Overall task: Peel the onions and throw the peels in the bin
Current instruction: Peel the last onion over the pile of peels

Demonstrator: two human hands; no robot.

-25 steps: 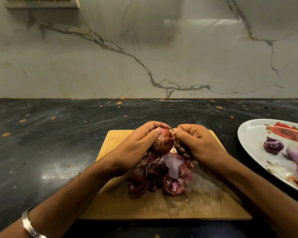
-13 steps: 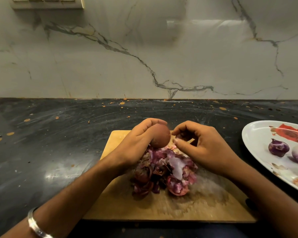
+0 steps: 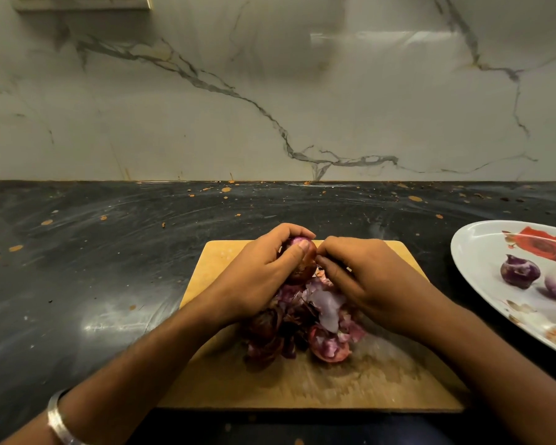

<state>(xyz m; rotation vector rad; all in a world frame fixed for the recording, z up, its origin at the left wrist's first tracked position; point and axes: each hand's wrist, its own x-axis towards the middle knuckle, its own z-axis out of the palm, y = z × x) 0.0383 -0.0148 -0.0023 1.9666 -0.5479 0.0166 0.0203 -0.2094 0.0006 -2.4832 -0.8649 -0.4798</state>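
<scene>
Both hands now meet at the onion (image 3: pixel 299 256); right hand (image 3: pixel 371 281) closed in.

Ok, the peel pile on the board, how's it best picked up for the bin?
Scoop the peel pile from both sides at its base, where it meets the board. It is loose, curled flakes heaped low, so pinching the top would lift only a few.

Home kitchen. Indicators: dark stone surface (image 3: pixel 109 252) against a veined marble backsplash (image 3: pixel 270 91), wooden cutting board (image 3: pixel 382 380) with onion peels (image 3: pixel 302 322), flowered plate (image 3: pixel 482 248) of peeled onions (image 3: pixel 520 271).
</scene>
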